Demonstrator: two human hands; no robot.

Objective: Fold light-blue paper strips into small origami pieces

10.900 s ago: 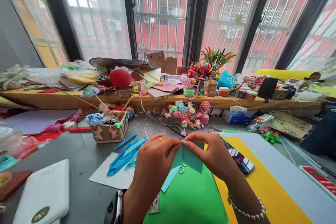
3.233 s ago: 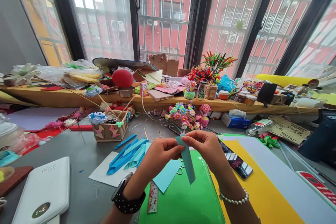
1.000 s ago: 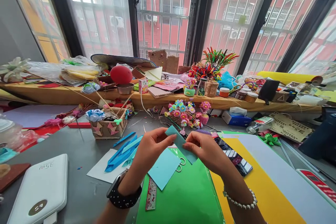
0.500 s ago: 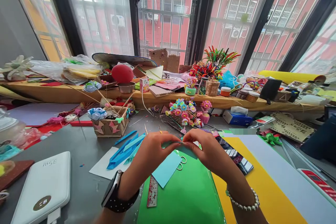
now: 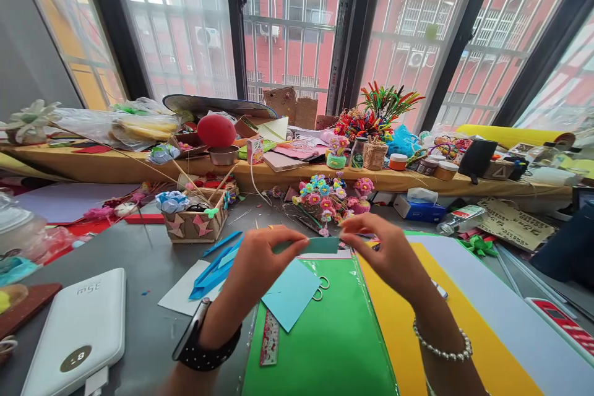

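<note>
My left hand (image 5: 266,253) pinches a folded teal paper strip (image 5: 320,245) by its left end, thumb and forefinger closed on it. My right hand (image 5: 383,250) is at the strip's other end, its thumb and forefinger slightly apart; any contact there is hard to make out. Below the hands, a light blue paper sheet (image 5: 290,297) lies on a glossy green mat (image 5: 334,340). Scissors (image 5: 320,288) show only their handle loops beside the sheet, and a patterned ruler (image 5: 270,338) lies near its lower corner.
Folded blue paper strips (image 5: 218,269) rest on white paper (image 5: 179,291) to the left. A power bank (image 5: 77,328) lies at front left, with a decorated box (image 5: 195,223) behind. Crocheted flowers (image 5: 325,198) stand at the back. Yellow paper (image 5: 417,334) spreads rightward.
My hands have moved apart, the right one shifting right and its fingers loosening. The teal strip now shows flat between them. More of the light blue sheet is uncovered.
</note>
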